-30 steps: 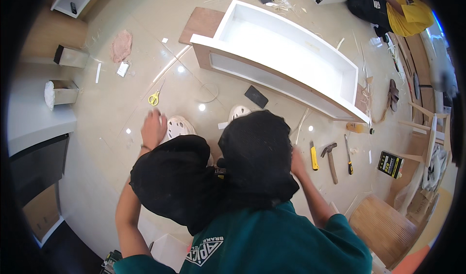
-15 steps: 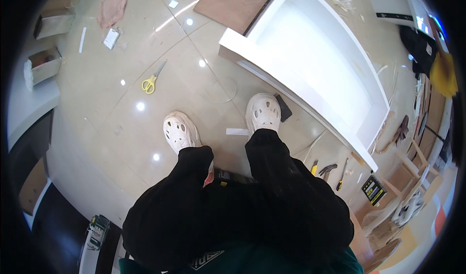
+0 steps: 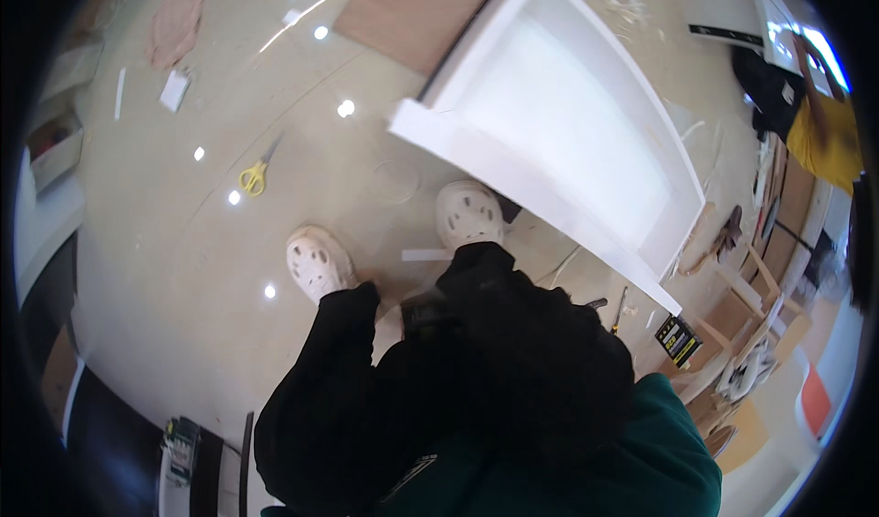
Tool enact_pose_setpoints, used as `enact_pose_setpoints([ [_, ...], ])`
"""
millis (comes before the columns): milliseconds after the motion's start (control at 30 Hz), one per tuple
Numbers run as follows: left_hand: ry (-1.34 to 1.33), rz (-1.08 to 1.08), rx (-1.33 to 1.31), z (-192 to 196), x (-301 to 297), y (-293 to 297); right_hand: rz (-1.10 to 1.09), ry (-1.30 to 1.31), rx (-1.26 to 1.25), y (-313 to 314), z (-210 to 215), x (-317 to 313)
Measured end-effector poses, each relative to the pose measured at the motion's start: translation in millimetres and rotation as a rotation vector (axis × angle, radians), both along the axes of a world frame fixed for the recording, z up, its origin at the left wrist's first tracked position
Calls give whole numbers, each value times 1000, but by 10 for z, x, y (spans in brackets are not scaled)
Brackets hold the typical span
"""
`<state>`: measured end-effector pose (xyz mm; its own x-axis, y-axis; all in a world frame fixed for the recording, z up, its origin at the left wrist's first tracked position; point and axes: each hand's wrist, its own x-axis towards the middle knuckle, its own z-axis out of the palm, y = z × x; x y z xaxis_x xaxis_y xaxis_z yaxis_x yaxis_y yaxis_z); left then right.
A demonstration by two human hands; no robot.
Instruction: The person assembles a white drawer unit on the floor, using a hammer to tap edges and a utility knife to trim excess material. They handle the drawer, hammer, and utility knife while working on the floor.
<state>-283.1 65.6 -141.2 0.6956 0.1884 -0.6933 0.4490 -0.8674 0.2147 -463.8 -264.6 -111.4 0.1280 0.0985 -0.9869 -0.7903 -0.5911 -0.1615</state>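
Observation:
Neither of my hands shows; my black trouser legs (image 3: 339,380) and dark green top (image 3: 632,453) fill the lower middle. My white clogs stand on the glossy tiles, the left clog (image 3: 319,265) and the right clog (image 3: 470,217). Close beyond the right one lies a large white open box-shaped piece (image 3: 558,132), with a raised rim and one long straight side towards me. A brown flat panel (image 3: 417,13) adjoins its far left side. Yellow-handled scissors (image 3: 253,178) lie on the floor to the left. A white strip (image 3: 427,255) lies between my feet.
At right are a black-and-yellow box (image 3: 678,341), a screwdriver (image 3: 621,308) and a wooden frame (image 3: 765,283). Another person in yellow (image 3: 822,141) is at the far right. A pink cloth (image 3: 176,22) and a white packet (image 3: 174,90) lie far left. A green device (image 3: 182,444) sits lower left.
The view has shifted, so floor items appear further left. My body leans further forward and right, with my top covering more of the lower right. The yellow cutter is now hidden.

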Motion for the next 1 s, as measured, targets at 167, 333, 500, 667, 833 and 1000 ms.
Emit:
enact_pose_setpoints([
  [167,-21,-73,-13,230,-450,325,-8,-486,224,-353,-86,-527],
  [333,-68,-168,21,996,-753,1401,-586,-343,-691,-607,389,-835],
  [500,-193,-361,88,1590,-104,2282,-503,-379,-1095,-835,700,-1340],
  [667,-443,-746,40,2012,1551,2032,-335,-641,-1089,-781,425,-1645],
  [833,-623,-1081,307,3186,2578,897,-137,-672,-876,-966,172,-1769],
  [1000,-874,-1075,422,4123,2832,-205,-352,-617,-739,-1073,272,-1867],
])
